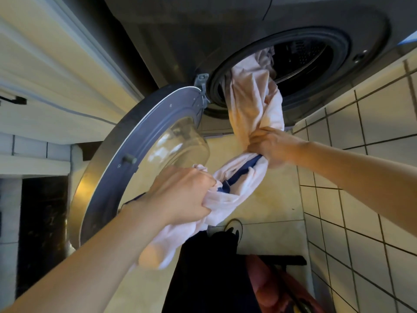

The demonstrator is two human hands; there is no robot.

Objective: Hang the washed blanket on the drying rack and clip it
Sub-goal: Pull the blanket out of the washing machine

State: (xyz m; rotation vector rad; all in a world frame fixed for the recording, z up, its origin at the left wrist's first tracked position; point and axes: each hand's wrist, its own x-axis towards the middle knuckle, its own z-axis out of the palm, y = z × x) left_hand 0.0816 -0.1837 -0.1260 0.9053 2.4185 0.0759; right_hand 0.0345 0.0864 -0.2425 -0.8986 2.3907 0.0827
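Note:
A pale pink blanket (252,98) with a dark blue stripe trails as a twisted rope out of the washing machine drum (302,57). My right hand (268,143) grips the bunched cloth just below the drum's opening. My left hand (180,195) grips the blanket lower down, in front of the open door, and a loose end hangs under my left wrist. Part of the blanket is still inside the drum. No drying rack or clips are in view.
The round glass door (144,154) of the grey washing machine (180,41) stands open to the left. A white tiled wall (361,154) runs along the right. My dark-clothed legs and a shoe (233,227) are on the cream tiled floor below.

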